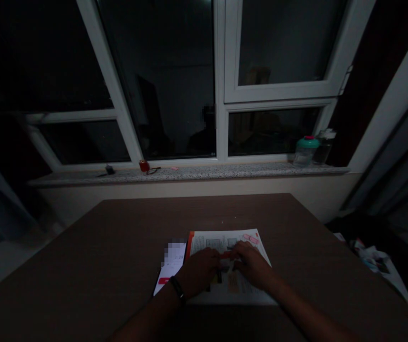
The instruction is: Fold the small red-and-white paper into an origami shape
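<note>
A printed book or magazine [207, 237] with an orange strip along its left edge lies on the table. Over its page, my left hand [201, 270] has its fingers curled together at the left end of a small red strip-like object [226, 255]. From the other side my right hand [252, 266] closes its fingers on the right end of that object. Dim light and the fingers hide its exact kind. At the page's upper right corner sits a small pink item [250, 238]. Beside my left wrist, which wears a dark band, lies a phone [175, 256] with its screen lit.
The brown table [118, 247] reaches toward a granite windowsill [197, 174]. On the sill stand a small red jar [143, 165], a dark little object [109, 169] and a teal-lidded bottle [306, 151] beside a clear bottle [324, 146]. Papers [378, 261] lie past the table's right edge.
</note>
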`<action>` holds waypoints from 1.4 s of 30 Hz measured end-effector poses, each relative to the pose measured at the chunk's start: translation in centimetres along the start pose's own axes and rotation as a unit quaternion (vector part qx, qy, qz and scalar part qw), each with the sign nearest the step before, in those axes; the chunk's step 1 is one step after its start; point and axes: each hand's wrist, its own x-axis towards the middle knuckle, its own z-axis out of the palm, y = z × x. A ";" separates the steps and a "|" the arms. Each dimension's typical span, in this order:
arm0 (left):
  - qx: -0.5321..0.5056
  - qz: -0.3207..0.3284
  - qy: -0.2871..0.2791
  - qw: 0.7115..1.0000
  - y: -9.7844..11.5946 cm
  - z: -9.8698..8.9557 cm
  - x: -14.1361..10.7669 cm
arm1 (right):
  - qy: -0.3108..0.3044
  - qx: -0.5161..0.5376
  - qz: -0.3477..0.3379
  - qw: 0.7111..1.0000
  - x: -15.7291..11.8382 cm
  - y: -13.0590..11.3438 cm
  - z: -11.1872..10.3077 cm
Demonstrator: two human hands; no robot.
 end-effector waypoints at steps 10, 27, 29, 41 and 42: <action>-0.004 0.021 0.016 1.000 0.3 -0.2 -0.4 | 0.014 -0.152 -0.054 0.987 -0.1 -1.5 -0.5; 0.011 0.046 0.005 0.999 0.9 -0.2 -0.2 | 0.014 -0.139 -0.053 0.989 0.0 -1.5 -1.6; 0.008 0.043 0.009 0.999 0.9 -0.1 -0.1 | 0.006 -0.131 -0.055 0.990 0.1 -1.3 -1.5; -0.002 0.019 0.020 1.000 0.2 0.4 -0.5 | -0.021 -0.110 -0.045 0.993 -0.2 -0.7 -1.9; 0.001 0.016 0.016 1.000 0.3 0.3 -0.4 | -0.016 -0.109 -0.043 0.993 -0.1 -0.8 -2.0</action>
